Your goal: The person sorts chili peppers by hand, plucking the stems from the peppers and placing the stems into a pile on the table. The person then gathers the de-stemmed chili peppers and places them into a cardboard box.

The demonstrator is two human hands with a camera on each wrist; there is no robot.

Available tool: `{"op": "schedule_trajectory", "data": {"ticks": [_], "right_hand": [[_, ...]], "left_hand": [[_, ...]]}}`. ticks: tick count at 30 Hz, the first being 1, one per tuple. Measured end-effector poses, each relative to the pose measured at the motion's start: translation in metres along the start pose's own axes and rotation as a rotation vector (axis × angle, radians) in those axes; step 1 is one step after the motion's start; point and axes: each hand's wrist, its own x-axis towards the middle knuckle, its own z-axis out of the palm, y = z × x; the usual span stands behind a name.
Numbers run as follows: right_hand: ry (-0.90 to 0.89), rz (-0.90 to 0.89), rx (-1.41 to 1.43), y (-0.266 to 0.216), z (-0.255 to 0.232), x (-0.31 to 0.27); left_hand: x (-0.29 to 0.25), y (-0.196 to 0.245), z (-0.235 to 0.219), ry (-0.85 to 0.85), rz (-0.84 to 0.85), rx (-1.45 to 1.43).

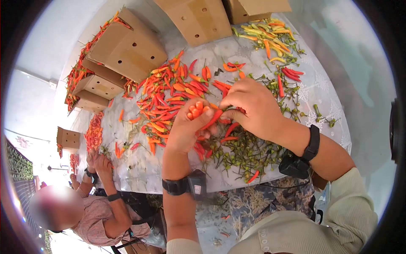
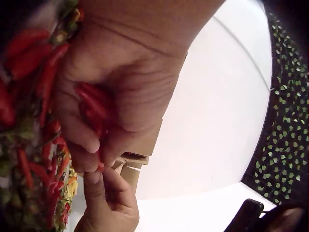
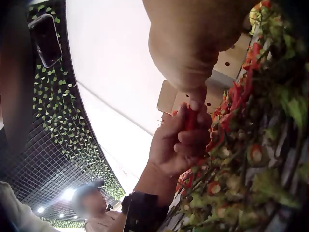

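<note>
My left hand (image 1: 182, 131) grips several small orange-red chili peppers (image 1: 196, 110) in its curled fingers. Its thumb lies along one longer red chili pepper (image 1: 212, 119), which slants up to the right. At that pepper's upper end, my right hand (image 1: 256, 108) pinches the green stem between thumb and forefinger. The left wrist view has red peppers (image 2: 96, 104) inside the left palm and the right fingertips (image 2: 94, 178) meeting the pepper's end. In the right wrist view the held red pepper (image 3: 191, 120) shows between the left fingers. Both hands are over the table, above the loose peppers.
A heap of red and orange chilies (image 1: 163, 101) lies left of my hands. Green stems (image 1: 241, 154) cover the near side, yellow chilies (image 1: 277, 36) the far right. Cardboard boxes (image 1: 127, 44) stand along the back. Another person (image 1: 101, 220) works at the left.
</note>
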Motion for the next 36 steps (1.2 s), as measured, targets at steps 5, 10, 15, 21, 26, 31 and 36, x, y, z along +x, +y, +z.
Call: {"op": "schedule_trajectory", "data": {"ticks": [5,10,15,21,26,31,36], "right_hand": [[-0.053,-0.013,-0.037,0.001,-0.003,0.000],[-0.089,0.032,0.138,0.003,0.001,0.002],[-0.113,0.058,0.130,0.004,-0.002,0.004],[-0.206,0.112,0.397,0.008,-0.001,0.006],[-0.318,0.291,0.621,0.007,-0.003,0.006],[-0.403,0.381,0.824,0.008,-0.003,0.006],[-0.331,0.709,1.179,0.008,0.004,0.002]], "left_hand": [[0.001,-0.004,0.005,-0.027,-0.001,0.178],[0.000,-0.002,0.003,-0.016,0.027,0.124],[0.000,-0.004,0.002,-0.043,0.079,0.109],[-0.005,0.000,0.003,-0.078,0.081,0.101],[-0.005,-0.006,0.002,-0.093,0.097,0.064],[-0.006,-0.004,-0.004,-0.181,0.096,0.077],[-0.003,-0.009,-0.010,-0.264,0.150,-0.095]]}}
